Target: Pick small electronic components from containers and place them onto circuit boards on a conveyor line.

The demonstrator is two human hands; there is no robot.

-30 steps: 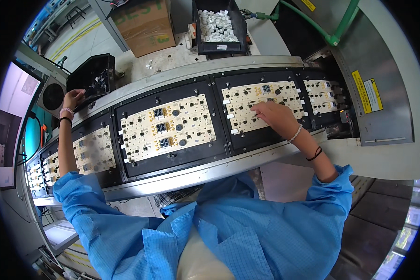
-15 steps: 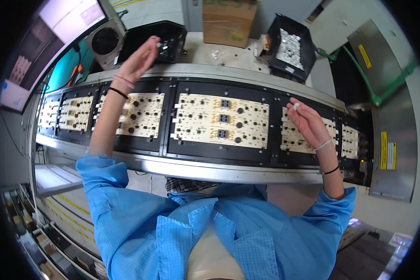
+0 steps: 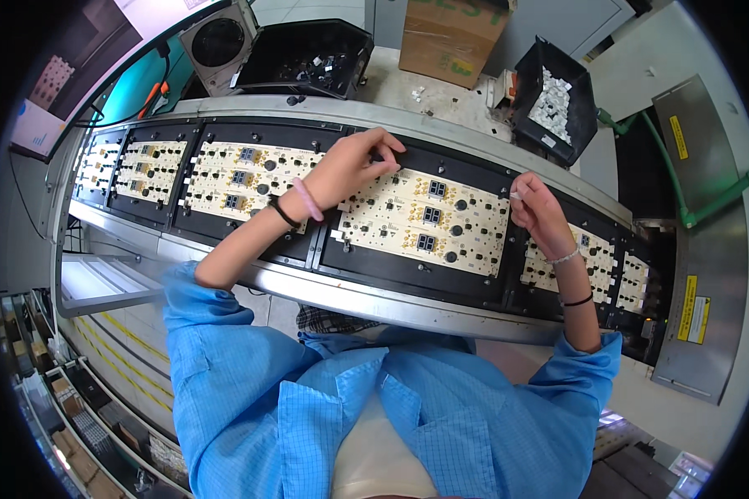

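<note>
My left hand (image 3: 354,166) is over the upper left part of the middle circuit board panel (image 3: 474,218), a cream board with black parts and square dark displays. Its thumb and fingertips are drawn together in a pinch; what lies between them, if anything, is too small to make out. At the panel's right edge, my right hand (image 3: 543,214) has its fingers curled in, with a small white connector (image 3: 516,195) between thumb and fingertips.
The panels sit in black carriers on a metal-railed conveyor (image 3: 333,293). Behind it stand a black bin of small dark parts (image 3: 262,50), a cardboard box (image 3: 449,37) and a black bin of white connectors (image 3: 591,108). A monitor (image 3: 42,133) is at far left, a metal cabinet (image 3: 699,249) at right.
My left hand has come from the dark-parts bin down to the middle panel. My right hand keeps the white connector near that panel's right edge, fingers more curled. The whole view has tilted somewhat.
</note>
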